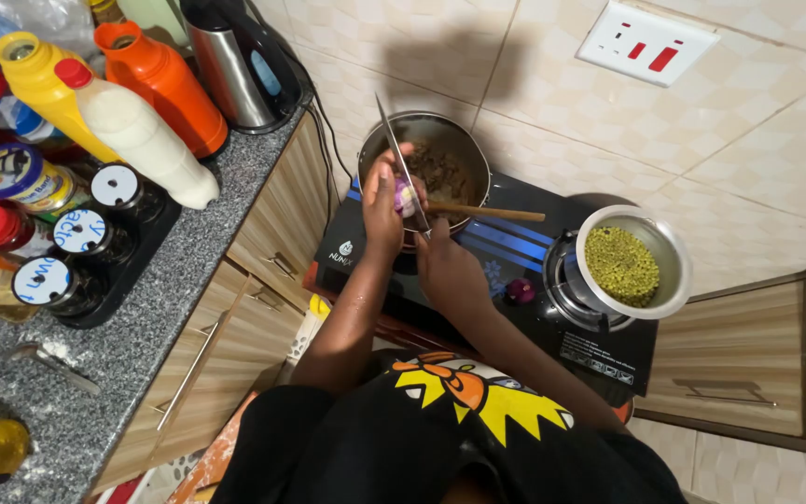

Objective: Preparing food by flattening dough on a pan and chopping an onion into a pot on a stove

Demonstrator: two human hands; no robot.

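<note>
Your black shirt (440, 439) with the yellow-orange print fills the bottom; both hands are up over the pot (426, 159) on the stove (515, 280).

Your left hand (382, 201) is closed around a small purple onion (406, 197), held just above the pot's near rim. Your right hand (448, 266) grips the knife (401, 163), blade pointing up and away, its edge against the onion. The pot holds a brown cooked mix, with a wooden spoon (482, 213) resting in it, handle sticking out to the right. On the right burner sits a steel bowl (673, 271) of green peas, well apart from the hands. Bottles and spice jars (76, 233) crowd the granite surface (142, 317) to your left, next to a kettle (235, 65).
</note>
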